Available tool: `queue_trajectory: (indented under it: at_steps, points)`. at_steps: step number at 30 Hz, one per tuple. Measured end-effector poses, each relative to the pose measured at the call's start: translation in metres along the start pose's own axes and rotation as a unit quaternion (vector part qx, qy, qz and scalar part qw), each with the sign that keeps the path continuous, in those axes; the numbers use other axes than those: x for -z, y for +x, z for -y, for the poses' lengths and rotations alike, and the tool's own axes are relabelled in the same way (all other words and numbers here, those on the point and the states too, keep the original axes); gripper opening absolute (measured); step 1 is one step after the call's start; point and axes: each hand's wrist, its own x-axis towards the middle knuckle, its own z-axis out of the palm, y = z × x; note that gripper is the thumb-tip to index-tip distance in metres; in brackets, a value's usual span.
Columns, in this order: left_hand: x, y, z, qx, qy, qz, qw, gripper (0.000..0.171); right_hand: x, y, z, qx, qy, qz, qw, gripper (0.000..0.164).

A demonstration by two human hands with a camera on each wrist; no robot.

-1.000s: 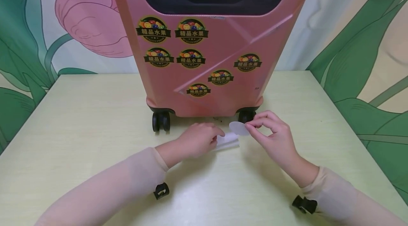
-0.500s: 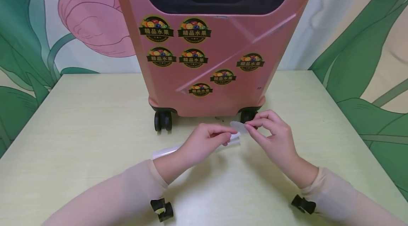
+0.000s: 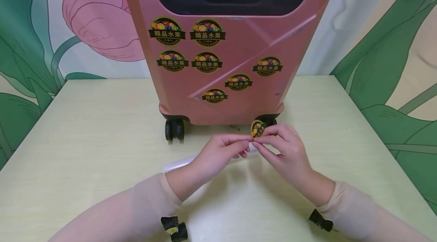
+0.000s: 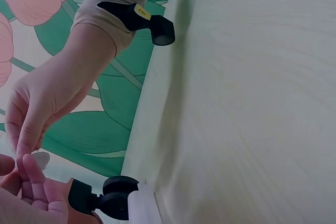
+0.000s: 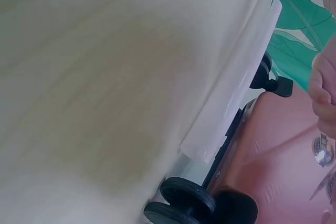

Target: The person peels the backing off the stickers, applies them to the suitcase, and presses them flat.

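A round fruit-print sticker [image 3: 257, 129] stands tilted between both hands, just in front of the suitcase's right wheel. My right hand [image 3: 285, 151] pinches it between thumb and fingers. Thumb and index finger of my left hand [image 3: 218, 154] close on its lower edge, where the fingertips crowd together and partly hide the grip. From the left wrist, its pale back [image 4: 41, 159] shows beside the joined fingertips. Beneath the hands a rolled white sheet [image 3: 179, 163] lies on the table. Several matching stickers are on the pink suitcase [image 3: 246, 41], which stands upright behind.
Black double wheels [image 3: 175, 129] carry the suitcase on the pale wooden table [image 3: 102, 132]. In the right wrist view the rolled sheet [image 5: 231, 87] lies alongside the suitcase's underside. A painted wall [image 3: 392, 82] with leaves and flowers borders the table.
My left hand has moved from the rolled sheet up to the sticker. My right hand has shifted left and turned the sticker, so its printed face now shows instead of the pale back.
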Motion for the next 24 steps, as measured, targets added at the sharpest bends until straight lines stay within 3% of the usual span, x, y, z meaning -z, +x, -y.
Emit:
queue_trajectory:
  at_steps: [11,14,16,18,20,22,24]
  points:
    - [0.004,0.004,0.005,-0.005,-0.005,-0.032,0.9995,0.024,-0.002,-0.001,0.003,0.018,0.008,0.021,1.000,0.034]
    - [0.006,0.005,0.005,-0.008,0.009,-0.044,0.9990,0.022,0.002,0.000,0.003,-0.002,0.022,0.009,1.000,0.031]
    - [0.008,0.006,0.005,-0.008,0.013,-0.052,0.9985,0.021,0.007,0.002,0.002,-0.048,0.041,-0.007,0.998,0.021]
    - [0.009,0.005,0.005,-0.010,0.017,-0.058,0.9981,0.021,0.011,0.003,0.000,-0.122,0.059,-0.010,0.991,0.014]
    - [0.010,0.005,0.006,-0.012,0.020,-0.062,0.9978,0.021,0.016,0.004,-0.002,-0.209,0.083,0.005,0.974,0.016]
    - [0.011,0.006,0.006,-0.013,0.024,-0.065,0.9975,0.020,0.019,0.005,-0.003,-0.289,0.101,0.038,0.951,0.018]
    - [0.012,0.006,0.006,-0.021,0.030,-0.063,0.9973,0.020,0.020,0.005,-0.005,-0.342,0.114,0.073,0.930,0.018]
